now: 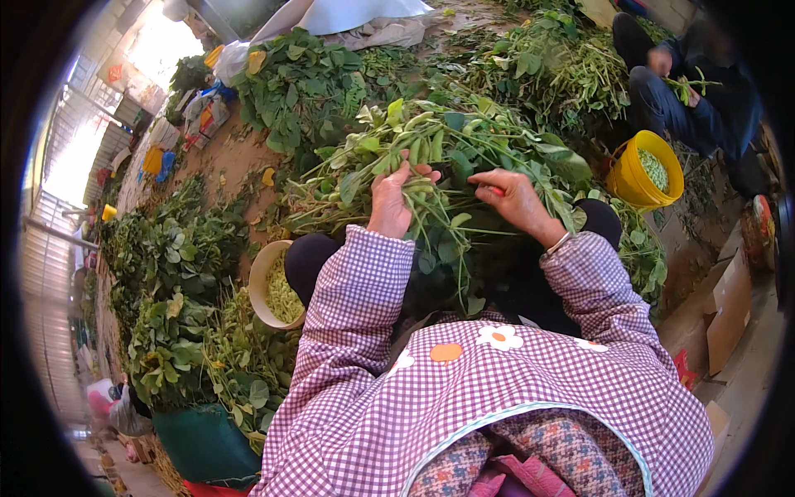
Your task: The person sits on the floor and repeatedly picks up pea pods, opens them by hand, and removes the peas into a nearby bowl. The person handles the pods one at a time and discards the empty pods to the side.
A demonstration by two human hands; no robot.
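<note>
My left hand (395, 196) holds a stem of green bean pods (422, 140) above a heap of leafy bean plants (335, 199) across my lap. To its right, my right hand (512, 202) is closed around a small red-handled tool (497, 191); the rest of that tool is hidden. The two hands are apart. Beside my left knee stands a cream-coloured bucket (258, 292) with pale green pods or beans in it.
A yellow bucket (630, 180) of shelled green beans stands at the right, near a seated person (714, 105) holding pods. Plant heaps (168, 248) lie left and ahead. Cardboard (730, 310) is at the right, a dark green sack (208, 444) at lower left.
</note>
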